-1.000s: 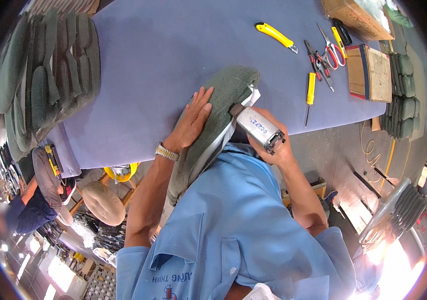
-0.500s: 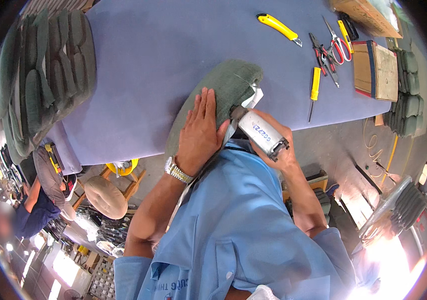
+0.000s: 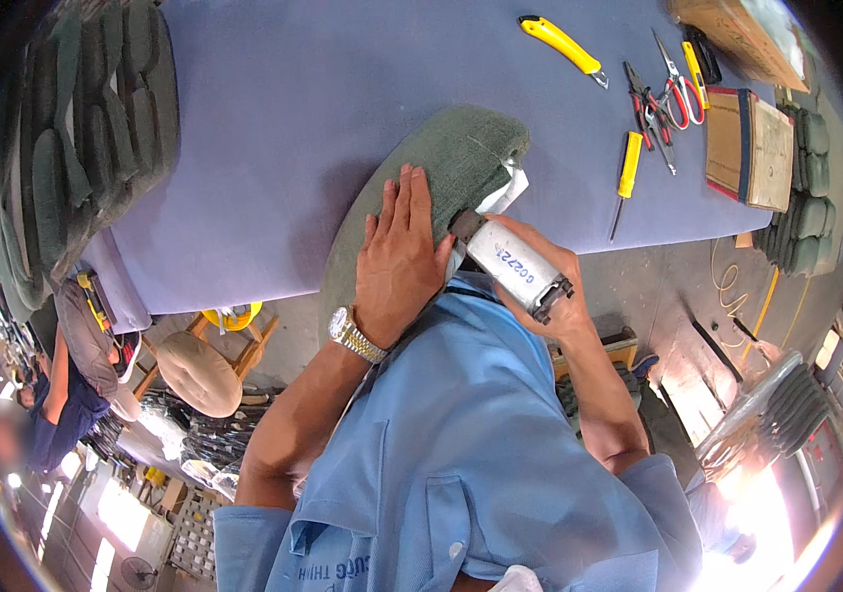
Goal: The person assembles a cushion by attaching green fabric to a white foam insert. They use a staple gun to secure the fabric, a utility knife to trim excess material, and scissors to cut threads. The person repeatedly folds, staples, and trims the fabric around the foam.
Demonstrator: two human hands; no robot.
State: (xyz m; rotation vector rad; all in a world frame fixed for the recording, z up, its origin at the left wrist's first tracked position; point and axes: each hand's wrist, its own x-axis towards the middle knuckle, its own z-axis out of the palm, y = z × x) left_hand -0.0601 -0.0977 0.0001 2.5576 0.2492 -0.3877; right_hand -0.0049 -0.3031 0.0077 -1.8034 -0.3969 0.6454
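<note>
A dark green fabric-covered cushion (image 3: 461, 146) lies tilted at the table's near edge, against my body, with white material showing along its right side. My left hand (image 3: 397, 261) is spread flat on the green cover, fingers pointing away from me, pressing rather than gripping. In my right hand (image 3: 561, 296) I grip a white and black staple gun (image 3: 514, 260). Its dark nose meets the cushion's near right edge, close to my left thumb. The exact contact spot is hidden by the tool.
Blue cloth covers the table (image 3: 254, 128). At the right lie a yellow utility knife (image 3: 564, 49), pliers (image 3: 650, 113), scissors (image 3: 681, 97) and a yellow-handled screwdriver (image 3: 627, 168), near a cardboard box (image 3: 749, 148). Green cushions (image 3: 96, 109) are piled at the left. Another person (image 3: 71, 385) is at the lower left.
The view has shifted slightly, moving the table tools a little to the right in the picture. My hands, the staple gun and the cushion keep nearly the same positions relative to each other.
</note>
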